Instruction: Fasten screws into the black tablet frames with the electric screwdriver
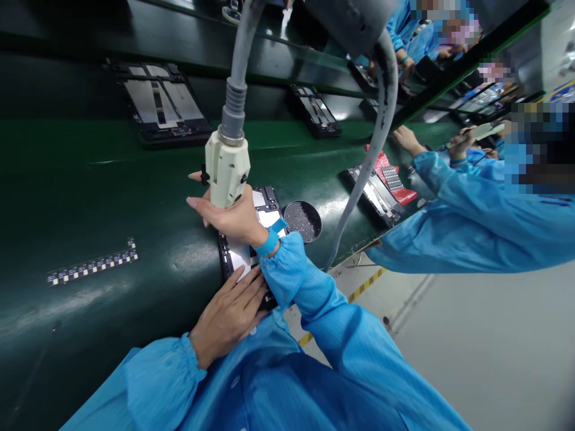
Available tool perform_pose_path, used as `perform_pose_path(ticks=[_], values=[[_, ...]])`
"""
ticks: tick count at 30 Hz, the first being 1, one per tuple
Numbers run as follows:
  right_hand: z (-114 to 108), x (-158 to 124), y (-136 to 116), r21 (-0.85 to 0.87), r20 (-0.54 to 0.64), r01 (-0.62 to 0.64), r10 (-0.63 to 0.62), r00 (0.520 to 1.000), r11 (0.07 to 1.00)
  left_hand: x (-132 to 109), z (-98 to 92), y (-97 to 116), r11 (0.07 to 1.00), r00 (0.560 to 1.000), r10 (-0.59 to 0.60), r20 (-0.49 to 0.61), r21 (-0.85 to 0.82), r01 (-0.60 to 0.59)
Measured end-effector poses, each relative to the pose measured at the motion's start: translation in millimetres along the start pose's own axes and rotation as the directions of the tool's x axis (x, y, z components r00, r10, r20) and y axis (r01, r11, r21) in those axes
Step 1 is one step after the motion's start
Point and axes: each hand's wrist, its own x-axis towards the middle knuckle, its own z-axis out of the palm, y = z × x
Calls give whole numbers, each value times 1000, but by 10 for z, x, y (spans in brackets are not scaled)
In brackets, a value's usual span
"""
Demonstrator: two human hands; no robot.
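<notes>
My right hand [236,218], with a blue wristband, is wrapped round the lower part of a cream-coloured electric screwdriver [227,164]. Its lower end is hidden behind the hand. A grey ribbed cable [234,108] runs up from its top. Below lies an opened tablet [236,254] with silver battery panels and a black frame, partly covered by both hands. My left hand [231,314] rests flat on the tablet's near end, fingers stretched out. Beside the tablet, on the right, sits a round dark dish [302,221] of tiny parts that look like screws.
A strip of small boards [93,263] lies on the green bench [171,179] at left. More opened tablets [159,102] lie on the far strip. A grey hose [377,137] hangs at right. Beyond it, a co-worker's sleeve [476,209] reaches near another tablet [375,194] and red wrap [406,196].
</notes>
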Motion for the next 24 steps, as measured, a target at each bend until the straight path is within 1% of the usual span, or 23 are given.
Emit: perform_pose_path(ticks=[3,5,8,10,12,14,15,16,17,18,19,20,21,22,23,24], values=[[-2,5,75,-17,42,42,-41,998,999,-7,3,-1,1000,1000,1,-10,-8,-2],[2,-6,135,-60,61,23,-19,998,998,-9,16,7,1000,1000,3,-17,-9,-3],[40,-41,170,-92,53,8,-4,999,996,3,61,43,1000,1000,-9,-23,20,10],[74,-64,104,-92,36,15,-12,999,996,12,95,69,998,999,-27,-35,51,29],[64,-81,-51,-59,-6,27,-27,1000,998,1,106,65,995,998,-36,-54,86,41],[-54,-100,-261,24,-41,48,-47,998,999,-42,78,8,991,996,-45,-79,119,54],[-167,-120,-366,79,-35,56,-53,998,995,-75,49,-40,989,994,-58,-93,133,70],[-313,-151,-459,122,7,48,-50,999,991,-111,13,-96,985,991,-79,-106,144,94],[-485,-198,-532,145,108,14,-30,994,989,-148,-27,-154,980,988,-107,-113,153,124],[-670,-261,-580,150,239,-46,9,971,988,-182,-67,-206,975,984,-136,-116,162,153],[-853,-335,-599,125,393,-133,74,917,983,-209,-104,-247,969,980,-158,-120,174,177],[-1019,-416,-589,53,517,-208,151,842,977,-227,-132,-272,963,977,-169,-129,188,191],[-1157,-495,-552,-10,610,-256,208,765,967,-235,-148,-283,959,975,-172,-141,203,199],[-1261,-568,-495,-29,674,-278,224,704,960,-234,-150,-284,956,973,-168,-157,216,200],[-1330,-632,-427,-32,705,-291,229,672,956,-226,-140,-283,953,972,-163,-170,227,200],[-1371,-687,-356,-18,719,-303,223,658,953,-213,-126,-286,952,971,-159,-181,234,199]])
